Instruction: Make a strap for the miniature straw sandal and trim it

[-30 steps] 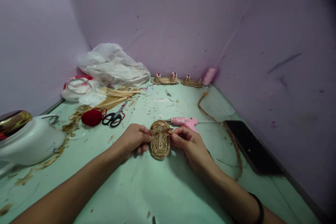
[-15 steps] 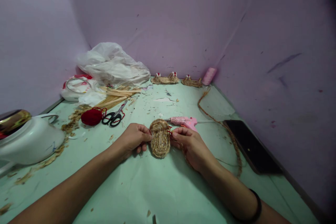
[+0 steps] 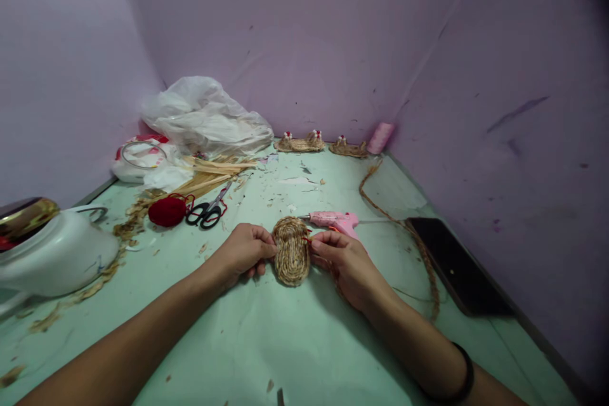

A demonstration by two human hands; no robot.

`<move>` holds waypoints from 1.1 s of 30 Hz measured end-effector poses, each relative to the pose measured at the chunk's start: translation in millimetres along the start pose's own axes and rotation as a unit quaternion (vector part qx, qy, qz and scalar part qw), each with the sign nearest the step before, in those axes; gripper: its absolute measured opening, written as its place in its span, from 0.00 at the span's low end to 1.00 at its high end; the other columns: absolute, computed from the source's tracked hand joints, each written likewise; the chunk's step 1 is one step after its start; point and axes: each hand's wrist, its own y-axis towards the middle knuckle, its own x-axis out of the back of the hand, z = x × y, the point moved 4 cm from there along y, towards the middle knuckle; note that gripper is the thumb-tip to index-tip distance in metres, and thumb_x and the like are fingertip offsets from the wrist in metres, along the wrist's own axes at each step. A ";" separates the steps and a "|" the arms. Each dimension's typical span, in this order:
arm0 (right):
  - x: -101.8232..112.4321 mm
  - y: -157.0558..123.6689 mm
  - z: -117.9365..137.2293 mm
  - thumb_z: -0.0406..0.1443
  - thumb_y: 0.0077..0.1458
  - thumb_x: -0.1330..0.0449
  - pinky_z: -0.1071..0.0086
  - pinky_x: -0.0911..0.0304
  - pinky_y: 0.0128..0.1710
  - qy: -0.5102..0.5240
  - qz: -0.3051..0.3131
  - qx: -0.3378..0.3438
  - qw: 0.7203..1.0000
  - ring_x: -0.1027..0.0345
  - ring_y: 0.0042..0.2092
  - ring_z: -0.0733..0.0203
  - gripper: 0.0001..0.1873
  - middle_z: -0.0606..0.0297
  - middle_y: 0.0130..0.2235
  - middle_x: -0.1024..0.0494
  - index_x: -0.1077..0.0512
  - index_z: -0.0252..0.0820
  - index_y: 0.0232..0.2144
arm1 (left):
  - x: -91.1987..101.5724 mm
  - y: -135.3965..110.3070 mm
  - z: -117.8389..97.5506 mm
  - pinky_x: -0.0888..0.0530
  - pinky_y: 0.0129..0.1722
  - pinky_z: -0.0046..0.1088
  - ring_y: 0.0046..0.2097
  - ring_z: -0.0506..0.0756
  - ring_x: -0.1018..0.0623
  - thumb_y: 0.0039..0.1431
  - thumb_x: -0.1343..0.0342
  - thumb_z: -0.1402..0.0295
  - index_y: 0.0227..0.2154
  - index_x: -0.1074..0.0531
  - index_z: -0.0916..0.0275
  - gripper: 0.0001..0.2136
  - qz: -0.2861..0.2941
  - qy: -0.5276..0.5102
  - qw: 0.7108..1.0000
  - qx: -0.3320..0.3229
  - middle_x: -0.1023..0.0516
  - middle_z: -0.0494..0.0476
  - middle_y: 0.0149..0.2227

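Between my hands is a small oval sole of coiled, braided straw [image 3: 292, 254], held just above or on the table. My left hand [image 3: 248, 250] pinches its left edge between thumb and fingers. At the right edge, my right hand [image 3: 340, 260] has its fingertips closed on a bit of red yarn [image 3: 307, 240] beside the sole. A braided cord hangs partly hidden under that hand. Just behind the sole lies a pink glue gun [image 3: 333, 220], its nozzle pointing left.
Left on the green table [image 3: 228, 342] are a red yarn ball [image 3: 167, 211], black-handled scissors [image 3: 209, 209], straw strips [image 3: 216, 169] and a white pot [image 3: 61, 260]. A phone [image 3: 457, 266] and braided rope [image 3: 421, 244] lie right. Small straw slippers [image 3: 299, 144] and a pink thread spool [image 3: 381, 137] stand behind.
Almost nothing differs; the whole view has shifted very slightly. Both hands keep their places at the sole's edges.
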 end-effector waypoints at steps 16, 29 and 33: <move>1.5 -0.5 5.6 0.36 0.36 0.35 0.67 0.42 0.30 -0.167 -0.017 0.103 0.980 0.38 0.26 0.64 0.06 0.66 0.23 0.28 0.28 0.40 0.21 | -2.1 -3.6 -5.4 0.48 0.10 0.19 0.12 0.44 0.38 0.43 0.45 0.70 0.17 0.34 0.66 0.06 0.033 -0.008 0.999 -0.033 0.32 0.49 0.13; -2.4 -5.5 4.1 0.44 0.41 0.36 0.70 0.40 0.26 0.020 -0.035 0.115 0.993 0.36 0.26 0.66 0.15 0.69 0.28 0.29 0.34 0.43 0.28 | -4.7 -2.9 -5.4 0.42 0.10 0.17 0.12 0.45 0.36 0.37 0.45 0.73 0.18 0.33 0.67 0.03 0.033 -0.176 0.982 -0.067 0.30 0.51 0.11; -9.1 -5.4 -4.1 0.44 0.40 0.36 0.69 0.40 0.24 0.097 -0.034 0.034 0.994 0.35 0.24 0.64 0.16 0.69 0.26 0.29 0.36 0.43 0.27 | -10.6 -5.8 -8.6 0.37 0.11 0.18 0.15 0.47 0.31 0.35 0.47 0.75 0.19 0.31 0.68 0.04 0.040 -0.209 0.972 -0.104 0.28 0.52 0.14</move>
